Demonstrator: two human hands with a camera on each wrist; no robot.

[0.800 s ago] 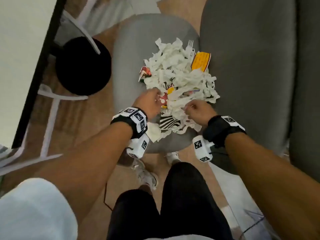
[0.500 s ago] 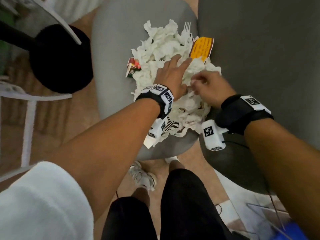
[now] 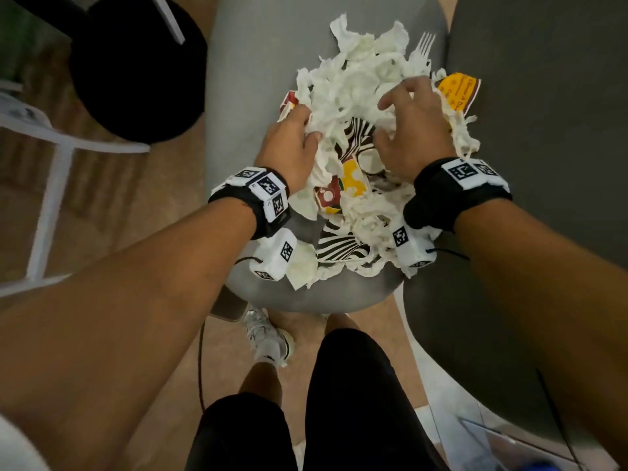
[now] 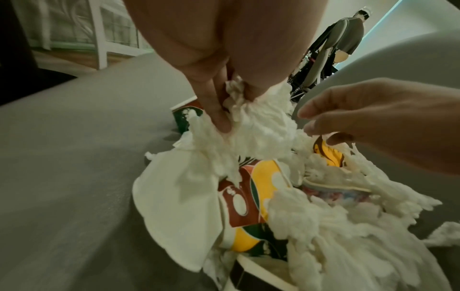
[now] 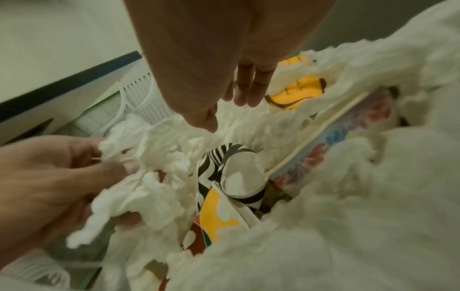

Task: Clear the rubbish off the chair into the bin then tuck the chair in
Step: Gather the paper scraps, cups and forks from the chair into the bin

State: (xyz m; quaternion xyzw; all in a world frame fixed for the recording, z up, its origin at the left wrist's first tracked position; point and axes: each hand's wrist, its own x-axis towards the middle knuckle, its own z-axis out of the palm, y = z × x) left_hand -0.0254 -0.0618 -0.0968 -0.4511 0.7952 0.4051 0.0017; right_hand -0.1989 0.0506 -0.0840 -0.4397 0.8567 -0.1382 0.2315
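Note:
A heap of torn white tissue [image 3: 353,79] lies on the grey chair seat [image 3: 258,79]. Mixed into it are a zebra-striped paper cup [image 3: 339,246], a red, yellow and green cup [image 3: 350,178], a yellow card [image 3: 455,93] and a white plastic fork [image 3: 423,45]. My left hand [image 3: 306,124] is at the heap's left edge. The left wrist view shows its fingers [image 4: 216,110] curled round a wad of tissue [image 4: 256,118]. My right hand [image 3: 397,110] rests on the heap's right side with its fingers spread and bent. Nothing is gripped in the right hand [image 5: 231,106].
A round black shape [image 3: 136,69] sits on the wooden floor left of the chair, beside a white frame [image 3: 51,185]. A dark grey chair [image 3: 543,130] stands close on the right. My legs and a white shoe [image 3: 268,338] are at the seat's near edge.
My left hand has moved from the top of the heap to its left edge and closed on tissue. The right hand has reached farther and spread its fingers. The view has come closer.

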